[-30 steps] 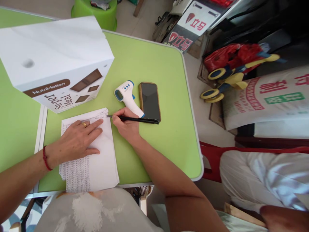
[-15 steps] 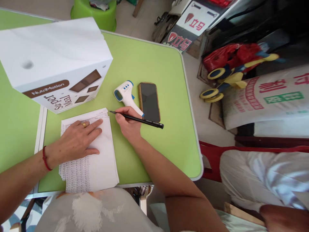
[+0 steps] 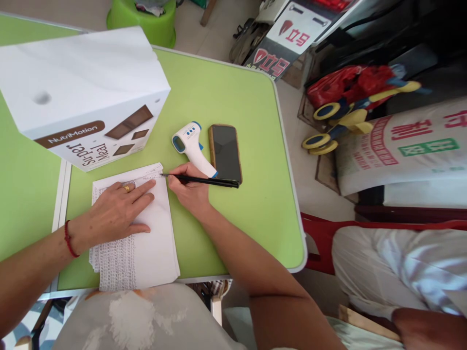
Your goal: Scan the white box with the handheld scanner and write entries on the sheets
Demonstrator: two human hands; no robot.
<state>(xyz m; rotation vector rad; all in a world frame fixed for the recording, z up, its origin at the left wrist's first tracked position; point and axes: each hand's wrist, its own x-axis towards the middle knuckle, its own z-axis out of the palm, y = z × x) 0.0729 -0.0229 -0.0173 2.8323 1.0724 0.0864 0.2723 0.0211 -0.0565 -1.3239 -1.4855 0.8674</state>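
My left hand (image 3: 118, 209) lies flat with fingers spread on a stack of white paper (image 3: 156, 243), whose left part is covered in rows of handwriting. In my right hand (image 3: 191, 192) is a black pen (image 3: 215, 181), pinched near its front end. Its tip meets the paper by the top right corner, beside a line of small writing. Just beyond my right hand lies a white and blue infrared thermometer (image 3: 193, 148). A smartphone (image 3: 226, 153) in a brown-edged case rests to the right of the thermometer.
A big white NutriMotion box (image 3: 87, 87) stands at the back left of the green table (image 3: 255, 209). On the right, a person in pale trousers (image 3: 394, 267) sits on a red chair (image 3: 321, 243). Behind are a printed sack (image 3: 412, 146) and a green stool (image 3: 142, 24).
My right hand has moved a little left, bringing the pen tip down onto the paper. The left hand stays in place.
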